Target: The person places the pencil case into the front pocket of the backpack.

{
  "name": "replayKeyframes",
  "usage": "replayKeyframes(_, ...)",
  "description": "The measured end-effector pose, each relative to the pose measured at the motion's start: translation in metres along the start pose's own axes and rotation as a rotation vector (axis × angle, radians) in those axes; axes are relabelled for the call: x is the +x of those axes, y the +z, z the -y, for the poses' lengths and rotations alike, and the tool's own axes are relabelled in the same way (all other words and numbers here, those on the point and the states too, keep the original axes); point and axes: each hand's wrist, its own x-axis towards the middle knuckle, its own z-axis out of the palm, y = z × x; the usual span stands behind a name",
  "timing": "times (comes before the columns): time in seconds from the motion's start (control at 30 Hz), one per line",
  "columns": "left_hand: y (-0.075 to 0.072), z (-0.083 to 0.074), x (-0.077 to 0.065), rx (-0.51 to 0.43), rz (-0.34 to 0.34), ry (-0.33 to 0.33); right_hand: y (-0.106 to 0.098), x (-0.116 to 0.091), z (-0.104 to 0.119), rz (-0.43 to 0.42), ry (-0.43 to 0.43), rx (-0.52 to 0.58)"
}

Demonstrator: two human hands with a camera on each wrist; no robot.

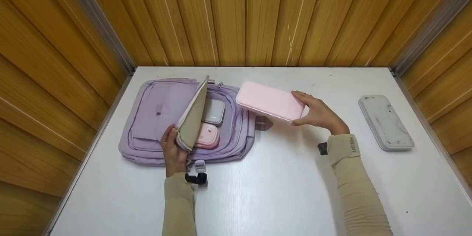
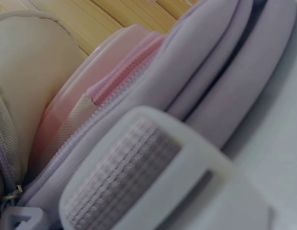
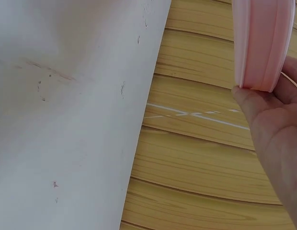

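Note:
A lavender backpack lies on the white table, its front pocket unzipped. My left hand pinches the edge of the pocket flap and holds it folded up, showing a beige lining. Inside the pocket are a grey-white rounded case and a small pink case, both partly covered by the flap. My right hand grips one end of a larger pink rectangular case, thumb on the near side and fingers on the far side. The other end of this case overlaps the backpack's right edge in the head view.
A grey marbled case lies at the right of the table. A pale plastic buckle on a strap sits by the left wrist. Yellow wood-look panels wall in the table's back and sides.

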Motion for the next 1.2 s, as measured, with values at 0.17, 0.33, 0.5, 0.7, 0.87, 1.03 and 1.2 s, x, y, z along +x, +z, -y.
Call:
replayKeyframes(0.17, -0.001, 0.001, 0.000, 0.001, 0.026, 0.007, 0.006, 0.007, 0.007, 0.013, -0.048, -0.024)
replayKeyframes(0.33, -0.001, 0.001, 0.001, -0.006, 0.032, 0.018, 0.014, 0.014, 0.013, 0.032, -0.079, -0.027)
replayKeyframes(0.5, -0.001, 0.001, 0.001, -0.015, 0.017, 0.013, 0.021, 0.022, 0.018, 0.057, -0.081, -0.023)
replayKeyframes(0.7, -0.002, 0.000, 0.000, -0.014, 0.025, 0.008, 0.028, 0.032, 0.028, 0.083, -0.091, -0.004)
replayKeyframes(0.87, -0.003, 0.000, 0.000, -0.008, 0.033, 0.007, 0.034, 0.040, 0.033, 0.103, -0.098, 0.001)
replayKeyframes(1.03, -0.003, 0.000, 0.001, -0.015, 0.043, 0.009, 0.042, 0.045, 0.036, 0.107, -0.124, 0.008)
replayKeyframes(1.2, -0.001, 0.000, 0.001, -0.002, 0.043, 0.012, 0.049, 0.049, 0.037, 0.113, -0.150, 0.018)
